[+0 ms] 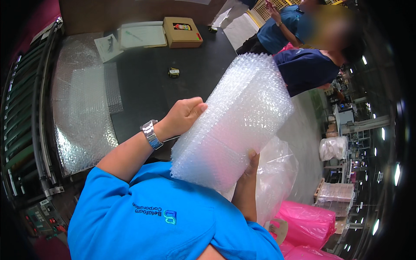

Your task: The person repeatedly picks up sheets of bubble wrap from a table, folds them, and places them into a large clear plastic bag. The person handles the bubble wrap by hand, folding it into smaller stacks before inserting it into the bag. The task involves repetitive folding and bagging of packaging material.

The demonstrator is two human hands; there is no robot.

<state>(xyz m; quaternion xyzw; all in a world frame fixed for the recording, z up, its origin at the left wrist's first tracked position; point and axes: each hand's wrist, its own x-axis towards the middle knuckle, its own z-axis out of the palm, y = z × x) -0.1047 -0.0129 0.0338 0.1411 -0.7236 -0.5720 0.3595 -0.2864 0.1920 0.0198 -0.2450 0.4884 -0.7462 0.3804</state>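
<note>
Between my hands, in front of my chest, a thick folded bundle of clear bubble wrap (242,117) stands at a tilt. My left hand (185,113), with a metal watch on its wrist, is closed at the bundle's left edge. The fingertips there are partly hidden. Lower down on the right, my right hand (250,164) grips the bundle, its thumb on the near face and its other fingers out of sight. More bubble wrap (80,104) lies flat on the left part of the dark table (141,82).
A tape measure (173,72), a brown carton (183,37), a pad of paper (141,35) and a loose sheet (108,48) lie on the table. Two people (303,65) stand at the far right. Pink rolls (305,223) and clear plastic film (277,182) are at my right. Rollers (26,108) line the left.
</note>
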